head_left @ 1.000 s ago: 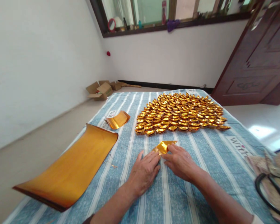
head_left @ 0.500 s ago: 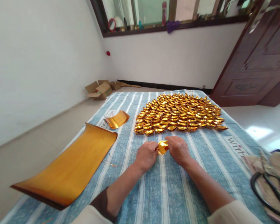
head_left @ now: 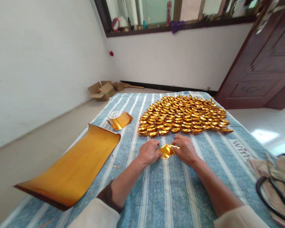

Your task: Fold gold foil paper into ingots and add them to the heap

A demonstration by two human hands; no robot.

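A small piece of shiny gold foil paper [head_left: 167,152], partly folded, lies between my two hands in the middle of the cloth. My left hand [head_left: 150,152] pinches its left end, and my right hand [head_left: 185,149] has its fingers closed on the right end. Just beyond stand many folded gold paper ingots [head_left: 184,115], packed in rows. To the left lie a large curled stack of gold paper sheets [head_left: 73,166] and a smaller curled stack of gold paper [head_left: 120,121].
A striped blue-and-white cloth [head_left: 154,193] covers the table. Black-handled scissors [head_left: 273,186] rest at the right edge. On the floor behind are open cardboard boxes [head_left: 104,91]. A dark red door [head_left: 256,69] stands at the back right.
My hands have moved slightly apart, and more of the gold foil paper shows between them. Its right end now reaches out flatter toward my right hand.
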